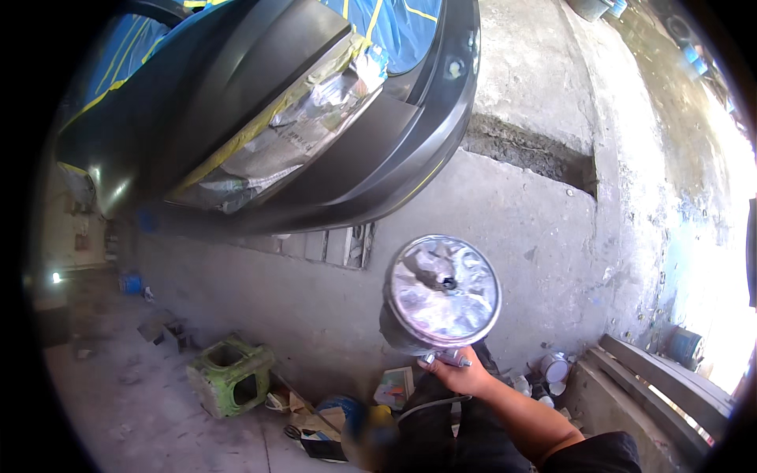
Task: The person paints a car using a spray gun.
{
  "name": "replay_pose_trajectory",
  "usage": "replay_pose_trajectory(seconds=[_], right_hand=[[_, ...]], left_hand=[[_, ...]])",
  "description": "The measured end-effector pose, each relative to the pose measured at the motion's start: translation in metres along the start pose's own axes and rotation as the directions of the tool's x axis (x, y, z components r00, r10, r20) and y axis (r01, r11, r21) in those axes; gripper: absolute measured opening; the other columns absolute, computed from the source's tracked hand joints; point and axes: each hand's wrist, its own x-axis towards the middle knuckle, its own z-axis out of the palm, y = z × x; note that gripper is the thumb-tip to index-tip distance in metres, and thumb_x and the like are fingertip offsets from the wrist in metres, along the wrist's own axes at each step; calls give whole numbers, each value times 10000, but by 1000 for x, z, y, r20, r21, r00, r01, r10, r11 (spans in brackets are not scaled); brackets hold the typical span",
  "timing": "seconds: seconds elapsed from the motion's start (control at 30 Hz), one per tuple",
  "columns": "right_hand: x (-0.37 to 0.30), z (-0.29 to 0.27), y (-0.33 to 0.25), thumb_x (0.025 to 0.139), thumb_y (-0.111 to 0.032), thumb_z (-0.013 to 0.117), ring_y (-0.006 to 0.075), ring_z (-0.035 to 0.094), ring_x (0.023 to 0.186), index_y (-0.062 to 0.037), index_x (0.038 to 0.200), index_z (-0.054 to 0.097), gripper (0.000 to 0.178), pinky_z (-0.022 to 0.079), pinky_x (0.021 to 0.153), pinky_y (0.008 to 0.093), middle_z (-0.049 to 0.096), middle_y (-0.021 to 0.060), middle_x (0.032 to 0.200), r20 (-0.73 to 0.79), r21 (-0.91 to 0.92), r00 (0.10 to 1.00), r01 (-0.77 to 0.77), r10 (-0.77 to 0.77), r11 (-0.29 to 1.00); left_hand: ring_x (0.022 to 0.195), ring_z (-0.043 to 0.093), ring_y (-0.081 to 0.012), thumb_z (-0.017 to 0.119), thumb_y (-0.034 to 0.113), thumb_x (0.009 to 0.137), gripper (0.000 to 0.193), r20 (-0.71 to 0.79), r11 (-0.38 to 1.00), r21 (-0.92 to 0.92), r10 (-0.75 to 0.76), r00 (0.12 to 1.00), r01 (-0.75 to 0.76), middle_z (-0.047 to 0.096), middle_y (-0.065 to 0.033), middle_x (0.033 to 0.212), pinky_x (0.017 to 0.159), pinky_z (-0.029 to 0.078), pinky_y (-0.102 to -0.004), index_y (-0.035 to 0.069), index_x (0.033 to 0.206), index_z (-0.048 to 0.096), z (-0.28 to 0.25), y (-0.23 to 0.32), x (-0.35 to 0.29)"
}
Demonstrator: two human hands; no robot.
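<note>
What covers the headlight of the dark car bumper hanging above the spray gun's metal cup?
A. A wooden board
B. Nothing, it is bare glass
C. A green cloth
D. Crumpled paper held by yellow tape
D: the headlight area of the bumper is masked with crumpled printed paper edged in yellow tape, above the cup.

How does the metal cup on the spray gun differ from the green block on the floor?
The cup is round, silvery and shiny; the green block is boxy, dull and chipped. The cup is held up off the ground on the spray gun in the right hand; the block rests on the concrete floor. The cup's top is closed by a lid; the block shows open holes.
</note>
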Motion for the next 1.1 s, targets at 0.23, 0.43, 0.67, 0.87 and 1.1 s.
replay_pose_trajectory(seconds=[0.23, 0.43, 0.67, 0.87, 1.1], right_hand=[[15, -30, -21, 810, -50, 645, 103, 562, 683, -38, 923, 554, 145, 471, 611, 260, 602, 53, 799, -516, 246, 839, -50, 175, 968], [8, -95, -18, 898, -192, 584, 54, 502, 564, -65, 1012, 588, 171, 373, 472, 211, 597, 18, 692, -824, 91, 557, -43, 100, 995], [40, -60, 58, 870, -243, 633, 41, 457, 534, -91, 913, 581, 166, 367, 466, 216, 559, 4, 662, -770, 108, 638, 111, 13, 988], [22, -7, 151, 795, -88, 652, 258, 534, 1114, -48, 1249, 495, 481, 432, 942, 365, 536, 139, 1224, -73, 387, 991, 130, -111, 913], [54, -78, 160, 762, 28, 606, 240, 616, 880, -8, 1015, 606, 256, 490, 778, 338, 632, 125, 977, -346, -56, 912, 215, -221, 975]], left_hand=[[803, 614, -237, 543, 399, 892, 421, 0, 967, 251, 42, 999, -41, 646, -136, 878, 720, 467, -379, 1, 1008, 616, -10, -4, 21], [806, 624, -256, 540, 403, 890, 425, 50, 839, 533, 99, 994, -111, 650, -152, 869, 717, 466, -389, -1, 990, 622, -6, -4, 30], [882, 600, -415, 561, 417, 837, 435, -17, 577, 690, 616, 787, -436, 637, -226, 860, 732, 451, -475, -9, 910, 603, 32, 13, 27], [904, 589, -418, 555, 411, 826, 438, -160, 637, 764, 337, 928, -100, 626, -242, 900, 758, 451, -481, 12, 1008, 551, 55, 13, 21], [902, 599, -354, 640, 444, 779, 678, -66, 553, 800, 464, 883, -231, 611, -189, 966, 776, 467, -438, -43, 1207, 443, 99, 9, 42]])
